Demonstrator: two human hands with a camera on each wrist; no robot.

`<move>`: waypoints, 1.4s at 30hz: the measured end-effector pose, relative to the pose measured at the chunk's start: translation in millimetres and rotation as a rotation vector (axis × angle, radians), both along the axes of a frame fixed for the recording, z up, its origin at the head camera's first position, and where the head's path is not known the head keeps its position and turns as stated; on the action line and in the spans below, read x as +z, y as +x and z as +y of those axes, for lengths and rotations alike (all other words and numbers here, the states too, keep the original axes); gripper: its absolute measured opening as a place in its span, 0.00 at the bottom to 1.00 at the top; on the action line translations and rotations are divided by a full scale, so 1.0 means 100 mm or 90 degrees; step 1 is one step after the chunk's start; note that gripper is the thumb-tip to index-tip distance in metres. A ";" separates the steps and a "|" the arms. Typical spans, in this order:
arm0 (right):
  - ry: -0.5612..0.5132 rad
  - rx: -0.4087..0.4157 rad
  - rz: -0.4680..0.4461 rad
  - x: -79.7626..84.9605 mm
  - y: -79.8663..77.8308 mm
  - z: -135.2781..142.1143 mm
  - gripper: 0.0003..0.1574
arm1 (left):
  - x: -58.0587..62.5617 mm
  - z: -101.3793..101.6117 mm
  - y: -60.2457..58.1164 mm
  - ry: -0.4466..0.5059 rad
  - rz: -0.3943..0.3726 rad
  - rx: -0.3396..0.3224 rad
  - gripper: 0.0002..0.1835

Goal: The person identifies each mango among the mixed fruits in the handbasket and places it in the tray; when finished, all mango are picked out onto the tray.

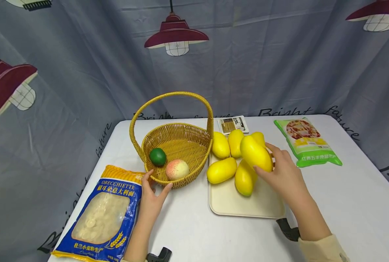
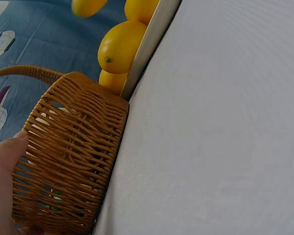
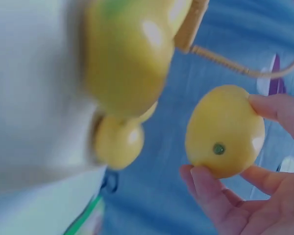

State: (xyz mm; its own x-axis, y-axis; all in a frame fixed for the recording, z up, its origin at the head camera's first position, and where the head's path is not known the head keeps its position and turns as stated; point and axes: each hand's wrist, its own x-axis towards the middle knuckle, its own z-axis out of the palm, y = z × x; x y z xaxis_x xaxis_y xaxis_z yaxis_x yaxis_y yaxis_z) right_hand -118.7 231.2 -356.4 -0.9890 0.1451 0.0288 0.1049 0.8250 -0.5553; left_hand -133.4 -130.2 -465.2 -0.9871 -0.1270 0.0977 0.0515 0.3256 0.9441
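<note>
My right hand (image 1: 284,171) grips a yellow mango (image 1: 256,153) between thumb and fingers, raised above the other mangoes. In the right wrist view this mango (image 3: 225,132) shows a green stem spot and hangs clear of the rest. Several more mangoes (image 1: 222,170) lie on a cream tray (image 1: 247,208). With thumb and fingers, my left hand (image 1: 152,198) holds the near rim of a wicker basket (image 1: 194,145) with a tall handle. Inside the basket are a dark green round fruit (image 1: 157,157) and a pink-and-cream peach (image 1: 177,169). The left wrist view shows the thumb on the woven side.
A blue-and-yellow bag of orecchiette pasta (image 1: 104,214) lies left of the basket, beside my left forearm. A green food packet (image 1: 307,141) rests at the back right. Behind the tray is a small printed card (image 1: 233,124). A grey curtain (image 1: 247,72) hangs behind the white table (image 1: 188,233).
</note>
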 end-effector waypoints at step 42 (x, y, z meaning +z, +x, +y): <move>0.027 -0.068 -0.129 -0.58 0.09 0.09 0.60 | 0.02 0.00 0.02 -0.007 0.011 -0.001 0.41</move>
